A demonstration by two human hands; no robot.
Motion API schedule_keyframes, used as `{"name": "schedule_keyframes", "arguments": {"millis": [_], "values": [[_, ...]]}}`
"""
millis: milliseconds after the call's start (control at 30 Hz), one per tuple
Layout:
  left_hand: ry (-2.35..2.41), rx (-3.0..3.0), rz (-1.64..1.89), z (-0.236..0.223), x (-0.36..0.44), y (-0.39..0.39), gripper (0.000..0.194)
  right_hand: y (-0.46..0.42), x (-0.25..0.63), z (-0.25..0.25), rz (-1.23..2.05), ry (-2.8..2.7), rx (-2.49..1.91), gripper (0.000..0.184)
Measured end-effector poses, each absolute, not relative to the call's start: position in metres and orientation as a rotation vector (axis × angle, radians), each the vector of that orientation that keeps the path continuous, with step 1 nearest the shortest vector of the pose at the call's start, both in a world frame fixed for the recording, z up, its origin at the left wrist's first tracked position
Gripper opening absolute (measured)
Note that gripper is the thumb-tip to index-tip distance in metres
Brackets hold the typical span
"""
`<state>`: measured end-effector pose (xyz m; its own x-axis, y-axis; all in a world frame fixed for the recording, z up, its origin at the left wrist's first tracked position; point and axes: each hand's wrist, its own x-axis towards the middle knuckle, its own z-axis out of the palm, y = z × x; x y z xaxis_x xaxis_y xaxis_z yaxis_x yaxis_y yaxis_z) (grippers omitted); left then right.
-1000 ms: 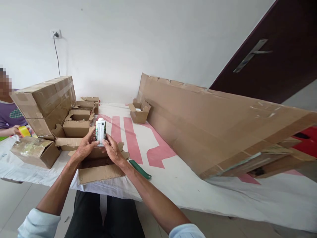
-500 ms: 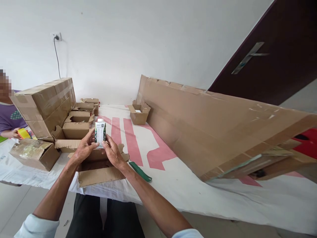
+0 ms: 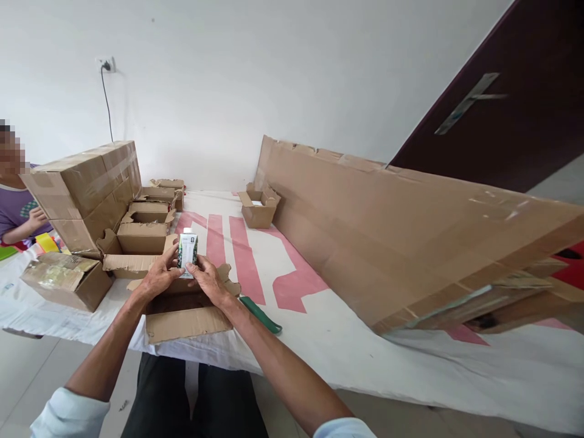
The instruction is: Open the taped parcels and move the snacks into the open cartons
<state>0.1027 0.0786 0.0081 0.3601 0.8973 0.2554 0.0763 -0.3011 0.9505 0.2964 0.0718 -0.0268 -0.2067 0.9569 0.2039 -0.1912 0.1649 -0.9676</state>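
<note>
While the left hand (image 3: 159, 277) and right hand (image 3: 208, 280) grasp a small capped carton (image 3: 187, 252) between them, an open box (image 3: 189, 325) sits below on the table (image 3: 328, 347).

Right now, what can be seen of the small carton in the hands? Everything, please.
The small carton looks like paperboard, its face white with a dark green pattern along the sides and print too small to read. A white cap tops it. It is nearly upright, held between the left hand and right hand, apparently above the open cardboard box.
</note>
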Motion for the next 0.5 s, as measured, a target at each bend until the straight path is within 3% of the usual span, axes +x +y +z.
{"name": "schedule_keyframes", "arguments": {"millis": [300, 500], "values": [[1.356, 2.448, 0.602, 0.001, 0.068, 0.051, 0.058, 0.047, 0.328, -0.024, 1.276, -1.138, -0.758, 0.060], [1.198, 2.485, 0.572, 0.000, 0.079, 0.044, 0.054, 0.032, 0.340, -0.022, 1.198, -1.111, -0.742, 0.053]]}}
